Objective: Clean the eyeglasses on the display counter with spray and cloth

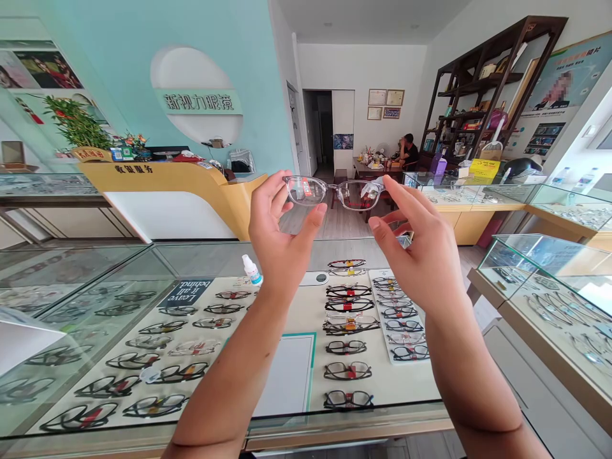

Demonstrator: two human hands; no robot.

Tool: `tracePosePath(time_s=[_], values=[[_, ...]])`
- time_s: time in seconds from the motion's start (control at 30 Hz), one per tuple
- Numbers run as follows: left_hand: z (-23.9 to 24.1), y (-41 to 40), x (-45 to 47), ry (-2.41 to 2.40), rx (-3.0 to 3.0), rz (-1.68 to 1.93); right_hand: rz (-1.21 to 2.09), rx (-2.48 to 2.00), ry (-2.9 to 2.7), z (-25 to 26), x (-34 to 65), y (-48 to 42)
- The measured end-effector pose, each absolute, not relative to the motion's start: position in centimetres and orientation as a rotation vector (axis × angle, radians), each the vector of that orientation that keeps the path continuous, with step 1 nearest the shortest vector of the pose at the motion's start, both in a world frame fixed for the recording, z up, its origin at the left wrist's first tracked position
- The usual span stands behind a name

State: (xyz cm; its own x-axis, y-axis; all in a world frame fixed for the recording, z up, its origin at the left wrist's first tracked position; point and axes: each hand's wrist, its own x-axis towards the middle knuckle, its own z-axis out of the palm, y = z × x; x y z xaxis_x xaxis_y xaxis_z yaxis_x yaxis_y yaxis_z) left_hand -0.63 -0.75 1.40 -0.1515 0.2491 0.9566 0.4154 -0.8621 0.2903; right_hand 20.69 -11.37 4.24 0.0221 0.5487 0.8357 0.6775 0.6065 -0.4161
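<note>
A pair of eyeglasses (pixel 357 205) with a thin, clear-looking frame is held up at eye level above the glass display counter. My left hand (pixel 282 226) grips its left end, fingers curled behind and thumb below the lens. At the other end, my right hand (pixel 415 233) pinches the frame near the hinge, thumb apart from the lower rim. A red sticker (pixel 306 188) shows through the left lens, and a whitish patch lies at the right one. Under my hands, the counter holds rows of eyeglasses (pixel 348 370). A small white dropper bottle (pixel 252 270) stands on the glass near my left wrist.
A white sheet with a green border (pixel 287 370) lies at the counter's middle. Another glass showcase (pixel 549 299) stands to the right. Beyond are a yellow-and-white reception desk (pixel 182 197), a dark shelf (pixel 478 89) and a person (pixel 408 153) seated at a table.
</note>
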Motion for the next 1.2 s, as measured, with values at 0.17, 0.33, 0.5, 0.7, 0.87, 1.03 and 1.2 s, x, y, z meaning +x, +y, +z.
tracePosePath(time_s=[0.17,0.33,0.5,0.7,0.87,1.03,1.2], values=[[1.4,-0.8,-0.6,-0.773,-1.896,-2.16,-0.089,-0.988,-1.625,4.4,20.7,-11.3],[1.4,-1.2,-0.5,-0.757,-1.852,-2.211,-0.015,-0.917,-1.589,4.3,21.3,-10.9],[1.5,-1.6,-0.4,-0.732,-1.839,-2.247,0.032,-0.846,-1.526,3.4,22.2,-9.6],[1.5,-1.3,-0.6,-0.71,-1.893,-2.267,0.082,-0.812,-1.462,3.2,22.6,-9.2],[1.3,-1.2,-0.6,-0.73,-1.868,-2.169,0.109,-0.824,-1.454,3.3,22.5,-8.9],[1.2,-1.6,-0.2,-0.684,-1.775,-2.104,0.135,-0.797,-1.447,3.3,22.5,-7.8],[1.2,-1.8,0.0,-0.62,-1.768,-2.135,0.184,-0.721,-1.429,3.4,22.5,-7.5]])
